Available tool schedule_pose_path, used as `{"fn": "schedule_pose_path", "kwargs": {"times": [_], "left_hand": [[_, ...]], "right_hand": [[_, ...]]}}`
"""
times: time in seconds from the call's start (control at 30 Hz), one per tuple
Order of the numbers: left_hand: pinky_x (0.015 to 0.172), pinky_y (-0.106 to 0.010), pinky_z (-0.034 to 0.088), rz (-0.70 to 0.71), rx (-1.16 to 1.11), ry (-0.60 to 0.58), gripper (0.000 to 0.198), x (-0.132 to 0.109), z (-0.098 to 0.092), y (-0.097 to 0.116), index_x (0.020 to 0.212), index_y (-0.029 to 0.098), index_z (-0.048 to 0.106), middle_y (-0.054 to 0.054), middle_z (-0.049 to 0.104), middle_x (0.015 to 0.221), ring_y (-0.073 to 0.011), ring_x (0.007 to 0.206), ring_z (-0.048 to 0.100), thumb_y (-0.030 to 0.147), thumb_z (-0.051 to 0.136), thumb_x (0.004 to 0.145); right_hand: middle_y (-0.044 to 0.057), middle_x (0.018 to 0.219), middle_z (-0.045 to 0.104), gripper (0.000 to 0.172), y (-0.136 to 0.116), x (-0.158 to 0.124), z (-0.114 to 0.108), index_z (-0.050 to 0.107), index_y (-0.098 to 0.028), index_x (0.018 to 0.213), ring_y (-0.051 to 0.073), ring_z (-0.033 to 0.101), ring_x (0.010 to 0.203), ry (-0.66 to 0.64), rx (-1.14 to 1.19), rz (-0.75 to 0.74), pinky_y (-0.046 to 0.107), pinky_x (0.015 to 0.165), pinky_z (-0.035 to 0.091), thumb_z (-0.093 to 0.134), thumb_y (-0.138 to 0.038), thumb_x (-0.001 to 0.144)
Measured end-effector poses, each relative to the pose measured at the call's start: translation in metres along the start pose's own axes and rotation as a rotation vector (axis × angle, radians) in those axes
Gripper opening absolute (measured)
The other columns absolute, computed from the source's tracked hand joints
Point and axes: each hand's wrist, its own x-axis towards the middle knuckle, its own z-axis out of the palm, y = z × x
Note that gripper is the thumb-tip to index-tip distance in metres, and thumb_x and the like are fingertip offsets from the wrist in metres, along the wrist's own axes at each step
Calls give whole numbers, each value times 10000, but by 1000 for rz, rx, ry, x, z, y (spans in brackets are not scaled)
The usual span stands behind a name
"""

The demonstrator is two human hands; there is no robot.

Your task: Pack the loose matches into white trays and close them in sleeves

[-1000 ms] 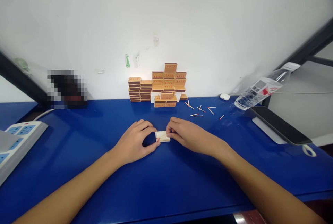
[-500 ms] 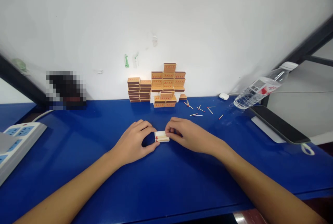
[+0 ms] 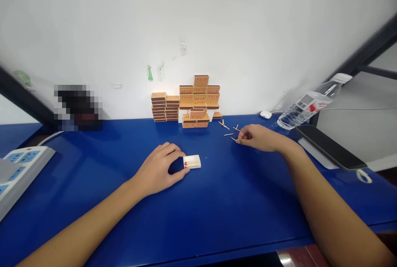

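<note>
A white matchbox tray [image 3: 195, 158] lies on the blue table with a few red-tipped matches inside. My left hand [image 3: 163, 167] grips its left end between thumb and fingers. To the right, my right hand [image 3: 256, 136] is low over the table, its thumb and fingertips pinched on a match [image 3: 233, 138] whose red head points left. Other loose matches [image 3: 228, 135] lie beside those fingertips, and some may be hidden behind the hand.
Matchboxes are stacked in a stepped tower [image 3: 199, 98] and a lower pile [image 3: 159, 107] against the wall. At right are a leaning water bottle [image 3: 305, 107], a dark phone [image 3: 331, 147] and a small white case [image 3: 266, 114]. A power strip [image 3: 27, 167] sits at left.
My right hand has moved from the tray's right end to the loose matches at the right and closed on one. My left hand stays on the tray.
</note>
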Motion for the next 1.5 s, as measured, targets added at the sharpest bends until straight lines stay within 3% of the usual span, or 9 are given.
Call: {"fn": "schedule_pose_path", "kwargs": {"times": [0.13,0.23,0.33,0.6,0.8,0.93,1.23,1.33,1.5], "left_hand": [[892,-463,548,3,5,2,254,-1,0,1,1159,225,690,-83,692,1118,-259,997,641,372,704,952],[891,-463,549,3,5,6,258,-1,0,1,1157,222,690,-86,691,1120,-262,1002,643,381,700,955],[891,-463,551,1,1,0,260,-1,0,2,1158,218,691,-84,691,1120,-259,1002,642,376,702,953],[891,-464,555,2,-6,8,265,-1,0,2,1168,220,697,-88,692,1121,-259,1004,642,373,700,952],[882,-461,553,6,4,3,258,-1,0,2,1159,221,692,-87,689,1121,-266,1005,641,376,701,953],[890,-463,550,2,6,-2,263,-1,0,2,1163,213,691,-85,689,1120,-262,1002,637,374,699,955],[889,-458,535,-8,26,0,260,-1,1,2,1144,214,698,-80,692,1114,-258,995,635,387,706,950],[865,-450,518,-26,49,11,265,-1,2,3,1113,203,701,-75,696,1099,-254,976,631,409,711,947],[867,-434,496,-43,69,29,252,1,4,5,1058,209,698,-57,697,1073,-248,971,629,424,734,932]], "right_hand": [[43,683,656,378,-10,-4,-1,732,-205,755,184,537,620,-36,-20,-53,332,610,403,558,-494,926],[50,842,666,273,-8,-6,-2,738,-207,959,190,569,711,0,56,-125,334,679,461,597,-431,894],[61,980,628,323,-5,-6,0,727,-250,1126,204,582,808,8,86,-203,353,753,498,651,-423,864],[64,933,604,272,-10,0,9,722,-216,894,203,576,790,-16,43,-179,350,733,477,611,-464,910],[74,899,615,264,-8,8,15,677,-195,893,215,573,798,123,-7,-178,353,748,458,542,-415,944],[68,958,586,252,-8,12,17,670,-201,1010,208,554,804,188,-6,-201,351,772,457,589,-425,926],[94,973,596,193,-15,18,17,640,-195,859,239,589,900,153,-13,-134,382,852,465,554,-348,939],[80,949,598,223,-34,11,19,626,-197,890,227,575,877,170,124,-180,376,833,464,537,-387,966],[20,858,587,335,-104,-3,41,590,-214,913,181,523,778,129,570,-274,328,733,432,508,-522,1016]]}}
